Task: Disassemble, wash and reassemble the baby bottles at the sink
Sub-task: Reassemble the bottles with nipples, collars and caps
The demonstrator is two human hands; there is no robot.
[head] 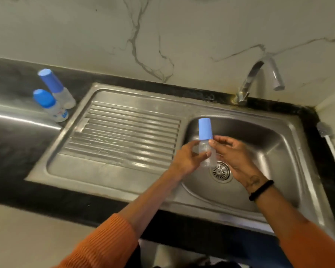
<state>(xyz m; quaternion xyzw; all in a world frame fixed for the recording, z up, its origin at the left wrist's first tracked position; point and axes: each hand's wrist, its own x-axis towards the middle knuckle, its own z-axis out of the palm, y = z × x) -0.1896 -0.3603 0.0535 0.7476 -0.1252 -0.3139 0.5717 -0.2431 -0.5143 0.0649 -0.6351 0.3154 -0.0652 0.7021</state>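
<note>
Black counter [17, 144] bears 2 bottles [52, 101], steel sink [124, 176].

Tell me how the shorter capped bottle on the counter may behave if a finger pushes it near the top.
The shorter bottle stands upright on a small base with a wide blue cap, so it would probably tip. It looks like clear, empty plastic, so likely light. Its round body could then roll against the taller bottle beside it.

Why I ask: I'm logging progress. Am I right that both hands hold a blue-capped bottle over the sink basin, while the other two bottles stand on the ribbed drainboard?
Not quite. In the head view the other two bottles stand on the dark counter left of the drainboard, not on it. The left hand and right hand do hold the blue-capped bottle over the basin.
</note>
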